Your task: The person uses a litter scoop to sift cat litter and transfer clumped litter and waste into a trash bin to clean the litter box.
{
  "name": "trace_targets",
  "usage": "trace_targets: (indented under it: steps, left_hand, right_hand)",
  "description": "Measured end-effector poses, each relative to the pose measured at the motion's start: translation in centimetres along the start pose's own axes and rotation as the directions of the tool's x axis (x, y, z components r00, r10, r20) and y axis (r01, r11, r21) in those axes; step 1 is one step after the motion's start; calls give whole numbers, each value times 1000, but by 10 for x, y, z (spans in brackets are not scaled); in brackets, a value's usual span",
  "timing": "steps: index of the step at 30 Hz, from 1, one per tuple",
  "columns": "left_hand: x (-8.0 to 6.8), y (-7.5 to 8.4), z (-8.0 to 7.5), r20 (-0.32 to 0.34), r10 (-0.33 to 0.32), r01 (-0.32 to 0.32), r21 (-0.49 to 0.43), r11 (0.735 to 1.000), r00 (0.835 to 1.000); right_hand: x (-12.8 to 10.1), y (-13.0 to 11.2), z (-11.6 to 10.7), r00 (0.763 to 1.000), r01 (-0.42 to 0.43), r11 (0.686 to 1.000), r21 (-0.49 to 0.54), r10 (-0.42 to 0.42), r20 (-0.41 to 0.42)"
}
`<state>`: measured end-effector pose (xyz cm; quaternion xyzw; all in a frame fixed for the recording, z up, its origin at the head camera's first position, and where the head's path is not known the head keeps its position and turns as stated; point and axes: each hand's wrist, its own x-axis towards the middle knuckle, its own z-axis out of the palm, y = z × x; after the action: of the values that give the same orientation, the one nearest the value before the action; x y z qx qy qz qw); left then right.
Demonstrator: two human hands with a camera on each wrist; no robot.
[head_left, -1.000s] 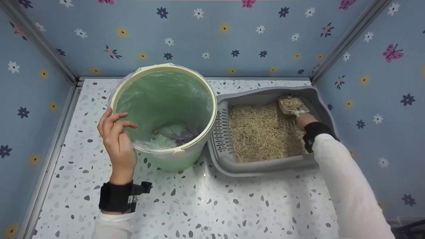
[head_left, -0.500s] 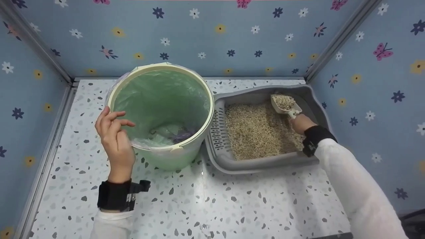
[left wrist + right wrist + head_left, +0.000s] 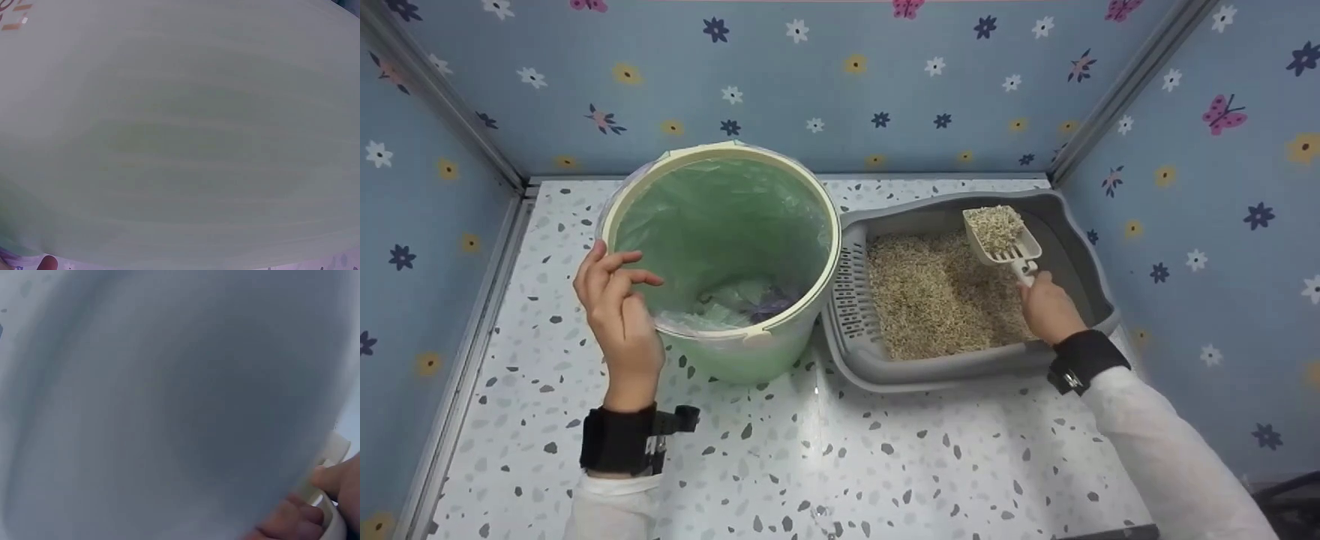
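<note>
In the head view, my right hand (image 3: 1051, 307) grips the handle of a pale litter scoop (image 3: 1026, 251) with slots. A heap of litter (image 3: 996, 227) sits in the scoop, which is above the grey litter box (image 3: 915, 371). In the right wrist view, fingers (image 3: 292, 517) curl at the pale handle (image 3: 336, 523). My left hand (image 3: 622, 322) rests at the left rim of a green bin (image 3: 746, 364) with a cream rim, fingers loosely bent. The bin's wall fills most of the left wrist view, with one fingertip (image 3: 48, 262) at the bottom.
A clear plastic liner (image 3: 690, 217) covers the bin's inside, with crumpled purple and clear plastic (image 3: 769, 302) at the bottom. The litter box stands right beside the bin on a speckled white surface (image 3: 750, 465). Flowered blue walls (image 3: 780, 45) enclose the back and both sides.
My right hand has drawn the loaded scoop up out of the litter, moving it slightly left and toward me. The left hand stays at the bin's rim. The head view has shifted slightly.
</note>
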<state>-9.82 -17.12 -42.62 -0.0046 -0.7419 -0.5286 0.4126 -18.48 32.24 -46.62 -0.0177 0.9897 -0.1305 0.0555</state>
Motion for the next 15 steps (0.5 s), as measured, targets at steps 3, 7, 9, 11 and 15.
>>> trace_targets:
  steps: [3,7,9,11,15]
  left_hand:
    - [0,1,0,0,-6,6,3,1000,1000]
    - [0,1,0,-3,-9,9,1,1000,1000]
    - [0,1,0,-5,-6,6,1,1000,1000]
    - [0,1,0,-7,-3,3,2,1000,1000]
    - [0,0,0,-13,5,-5,3,1000,1000]
  right_hand:
    - [-6,1,9,995,10,1000,8,-9,-95]
    - [-13,1,20,984,26,1000,10,-24,-175]
    - [-16,1,23,978,30,999,24,-25,-205]
    - [-18,1,25,972,26,999,44,-15,-234]
    - [-19,2,30,958,4,996,86,21,-287]
